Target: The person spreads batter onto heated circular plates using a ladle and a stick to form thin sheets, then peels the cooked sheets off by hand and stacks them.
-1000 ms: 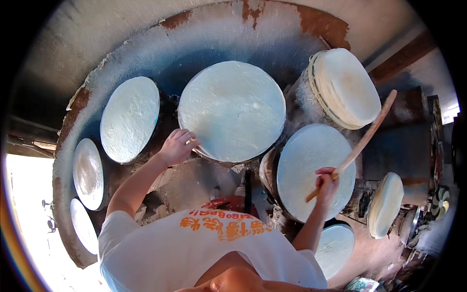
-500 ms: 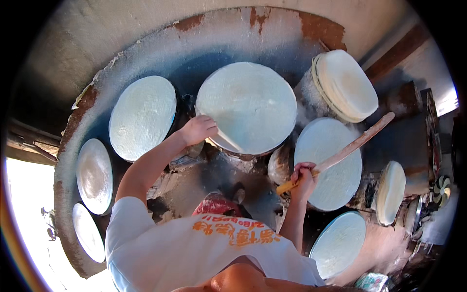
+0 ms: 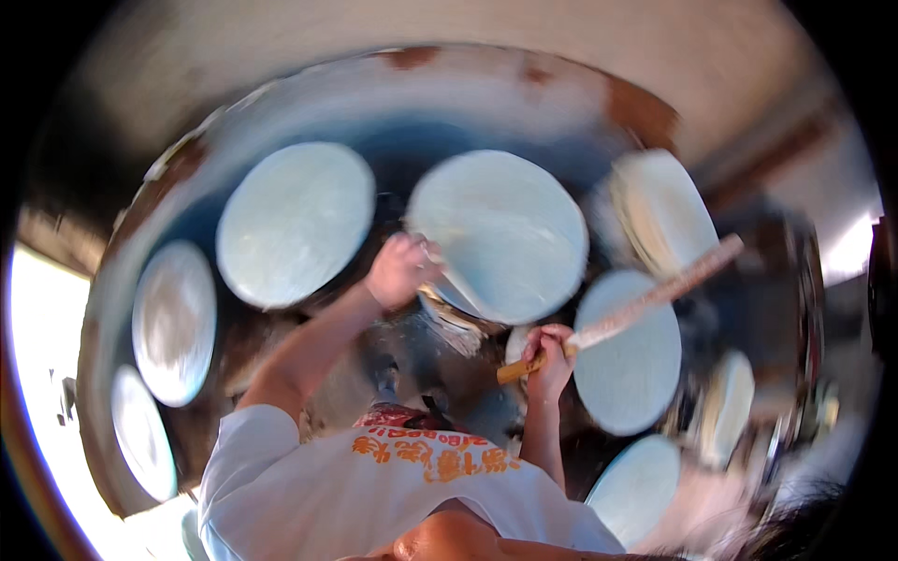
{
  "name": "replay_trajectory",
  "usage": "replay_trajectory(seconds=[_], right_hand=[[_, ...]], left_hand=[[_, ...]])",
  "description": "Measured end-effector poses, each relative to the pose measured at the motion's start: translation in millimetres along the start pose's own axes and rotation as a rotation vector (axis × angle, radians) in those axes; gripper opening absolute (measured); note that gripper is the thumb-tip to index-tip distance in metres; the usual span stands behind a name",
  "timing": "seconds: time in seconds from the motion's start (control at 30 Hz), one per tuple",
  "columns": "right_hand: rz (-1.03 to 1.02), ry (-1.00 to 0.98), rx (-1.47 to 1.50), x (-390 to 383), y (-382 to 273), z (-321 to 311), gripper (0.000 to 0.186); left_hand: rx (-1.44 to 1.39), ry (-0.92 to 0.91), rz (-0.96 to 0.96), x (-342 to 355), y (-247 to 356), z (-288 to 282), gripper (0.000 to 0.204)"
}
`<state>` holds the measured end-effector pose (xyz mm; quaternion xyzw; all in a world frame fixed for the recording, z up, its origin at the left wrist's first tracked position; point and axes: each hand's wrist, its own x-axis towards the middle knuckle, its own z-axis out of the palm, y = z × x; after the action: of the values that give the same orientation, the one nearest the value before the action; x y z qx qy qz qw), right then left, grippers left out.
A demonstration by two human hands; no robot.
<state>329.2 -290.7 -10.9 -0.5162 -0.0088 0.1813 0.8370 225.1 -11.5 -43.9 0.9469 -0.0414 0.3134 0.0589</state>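
Over the near left edge of the central round griddle, my left hand is closed on a thin pale strip. The strip slants down onto the griddle's near rim; motion blur hides whether it is a flat scraper or a lifted sheet edge. A pale layer coats the griddle. My right hand grips a long wooden stick by its yellow end, just left of the right griddle. The stick points up to the right, passing over that griddle.
More pale round griddles stand around me: one left of centre, one with a greyish middle, one at far left and one at lower right. A stack of pale round sheets sits at back right. A curved wall rises behind.
The view has shifted and blurred. My left hand remains at the central griddle's near left edge with the strip. My right hand, still holding the stick, has moved left and slightly down in view.
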Motion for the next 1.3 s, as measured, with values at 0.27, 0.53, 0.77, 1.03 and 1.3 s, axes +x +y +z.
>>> replay_trajectory(seconds=[0.27,0.53,0.77,1.03,1.3], right_hand=[[0.469,-0.889,-0.316,-134.1,107.3,137.7,0.013],[-0.192,-2.055,-0.786,-431.0,243.1,231.1,0.053],[-0.509,-2.397,-0.917,-602.2,317.1,272.4,0.027],[-0.786,-2.563,-1.063,-706.0,395.4,293.8,0.030],[-0.956,-2.682,-1.374,-689.8,371.0,302.1,0.033]], left_hand=[[0.490,0.127,-1.296,-300.3,227.0,-185.4,0.033],[0.666,0.962,-2.798,-663.7,263.8,-306.2,0.092],[0.071,1.013,-2.737,-738.9,231.3,-280.6,0.072],[0.300,1.060,-2.670,-716.4,369.5,-250.2,0.061],[-0.475,1.993,-2.164,-703.7,392.6,-363.5,0.062]])
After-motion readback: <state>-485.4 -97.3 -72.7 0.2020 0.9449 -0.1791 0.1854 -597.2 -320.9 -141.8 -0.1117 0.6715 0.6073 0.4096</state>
